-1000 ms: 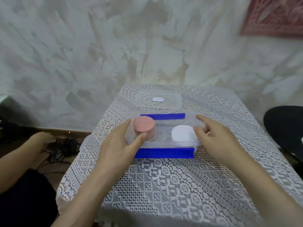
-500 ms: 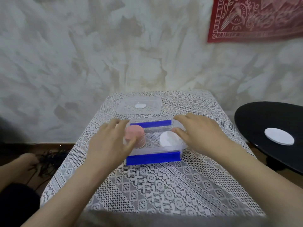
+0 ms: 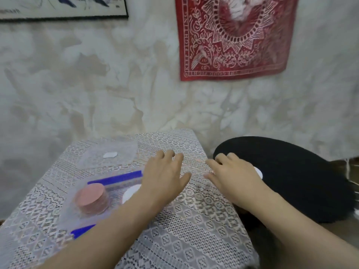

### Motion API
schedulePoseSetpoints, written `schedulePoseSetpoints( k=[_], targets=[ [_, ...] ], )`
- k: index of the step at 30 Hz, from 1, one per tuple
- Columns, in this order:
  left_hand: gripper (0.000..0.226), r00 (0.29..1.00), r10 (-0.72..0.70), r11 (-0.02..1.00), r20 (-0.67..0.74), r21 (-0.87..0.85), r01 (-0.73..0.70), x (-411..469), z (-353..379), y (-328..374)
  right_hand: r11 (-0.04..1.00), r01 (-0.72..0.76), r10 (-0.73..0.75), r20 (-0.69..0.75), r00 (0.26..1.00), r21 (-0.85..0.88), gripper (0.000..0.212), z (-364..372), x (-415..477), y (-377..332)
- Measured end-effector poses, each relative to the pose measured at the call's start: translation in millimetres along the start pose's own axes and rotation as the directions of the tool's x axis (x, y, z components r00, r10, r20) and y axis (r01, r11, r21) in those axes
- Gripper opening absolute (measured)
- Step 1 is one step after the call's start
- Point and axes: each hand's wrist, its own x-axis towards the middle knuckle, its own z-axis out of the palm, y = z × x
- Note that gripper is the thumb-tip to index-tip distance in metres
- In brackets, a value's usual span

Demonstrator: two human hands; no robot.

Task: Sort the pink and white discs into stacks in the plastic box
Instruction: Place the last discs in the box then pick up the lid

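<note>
Lace-covered desk carries the plastic box, with a pink stack and a white stack inside. Left grip hovers released, fingers spread, over the box's right end. Right grip, relaxed and empty, partly covers a white disc on a black round surface.

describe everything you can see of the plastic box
The box is clear, thin-looking plastic, low and rectangular, with a blue strip along its far edge and another along the near one. It sits flat on the lace tablecloth, toward the table's left. Inside, a pink stack stands at the left and a white disc lies at the right. The left hand and forearm cover its right end; whether they touch it cannot be told.
</note>
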Motion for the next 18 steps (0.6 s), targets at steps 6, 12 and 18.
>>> schedulePoseSetpoints(
  k=[6,12,18],
  targets=[
    [0.056,0.995,0.101,0.993,-0.016,-0.055,-0.102,41.2,19.5,77.1,0.990,-0.136,0.135,-0.013,0.991,-0.035,0.046,7.5,-26.7,66.1],
    [0.052,0.985,0.174,0.979,0.004,-0.111,-0.173,66.8,42.2,136.0,0.975,-0.208,0.207,-0.012,0.978,-0.074,0.027,42.1,-43.2,107.0],
    [0.051,0.974,0.219,0.969,0.050,-0.125,-0.212,78.8,60.2,155.8,0.977,-0.211,0.211,0.016,0.977,0.001,0.018,66.0,-46.5,121.9]
  ],
)
